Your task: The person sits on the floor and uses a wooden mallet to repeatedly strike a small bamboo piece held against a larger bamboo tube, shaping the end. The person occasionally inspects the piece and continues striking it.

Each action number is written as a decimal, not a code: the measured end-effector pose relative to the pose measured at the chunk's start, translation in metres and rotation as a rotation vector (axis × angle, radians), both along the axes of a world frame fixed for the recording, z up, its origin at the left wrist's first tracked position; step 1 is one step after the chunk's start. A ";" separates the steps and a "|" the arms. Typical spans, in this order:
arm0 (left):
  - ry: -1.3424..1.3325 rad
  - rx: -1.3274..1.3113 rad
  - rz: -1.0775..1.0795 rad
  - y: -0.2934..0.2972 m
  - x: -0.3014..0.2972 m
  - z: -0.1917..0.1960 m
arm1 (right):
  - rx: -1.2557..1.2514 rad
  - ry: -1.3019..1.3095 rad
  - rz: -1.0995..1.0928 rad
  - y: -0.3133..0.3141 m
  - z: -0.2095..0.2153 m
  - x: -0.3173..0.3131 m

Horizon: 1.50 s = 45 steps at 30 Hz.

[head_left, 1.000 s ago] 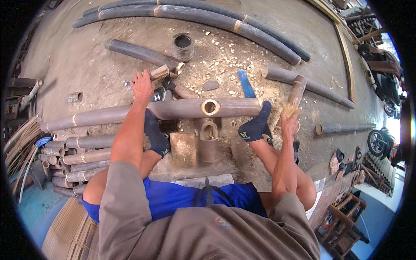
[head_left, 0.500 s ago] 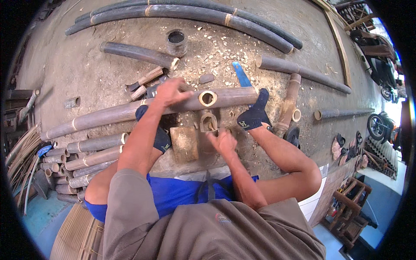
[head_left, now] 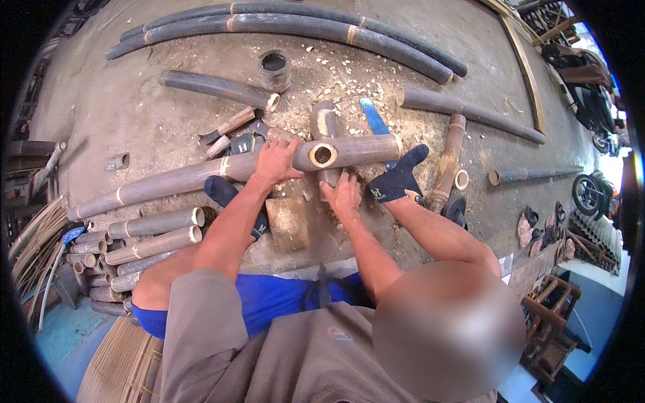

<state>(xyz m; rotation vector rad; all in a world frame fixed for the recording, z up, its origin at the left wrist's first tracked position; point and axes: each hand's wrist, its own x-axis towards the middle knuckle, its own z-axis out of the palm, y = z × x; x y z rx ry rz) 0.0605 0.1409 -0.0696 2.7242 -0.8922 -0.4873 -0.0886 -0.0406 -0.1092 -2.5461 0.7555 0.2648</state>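
A long brown bamboo pole [head_left: 185, 176] lies across in front of me, with a pale-rimmed round hole near its right end. My left hand [head_left: 277, 162] curls over this pole left of the hole. Crossing beneath it is a short bamboo piece [head_left: 324, 121], its far part sticking out beyond the pole with a pale patch on top. My right hand [head_left: 345, 193] grips the near part of that piece, just below the hole. My socked right foot [head_left: 399, 176] is by the pole's right end; my left foot [head_left: 228, 198] is below its middle.
Beyond the pole lie a blue saw blade [head_left: 375, 115], wooden-handled tools [head_left: 232, 124], a can of dark stuff [head_left: 275, 72] and wood chips. A wooden block [head_left: 287, 224] stands between my feet. Cut bamboo pieces [head_left: 154, 245] are stacked at left; longer poles [head_left: 295, 25] lie at the far side.
The short bamboo piece has gone from the near side to under the long pole, and its far end now shows beyond. My left hand has shifted right along the pole.
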 end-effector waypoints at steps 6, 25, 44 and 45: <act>-0.015 0.048 0.040 -0.005 -0.009 -0.006 | -0.038 0.031 0.119 -0.027 0.028 0.024; -0.163 -0.090 0.003 0.001 -0.027 -0.022 | -0.067 0.138 0.938 0.052 -0.002 0.234; -0.152 -0.108 0.009 -0.006 -0.024 -0.014 | 1.640 0.059 -0.338 0.008 0.072 0.301; -0.162 -0.108 0.021 -0.004 -0.024 -0.014 | 1.616 -0.014 -0.289 0.008 0.083 0.285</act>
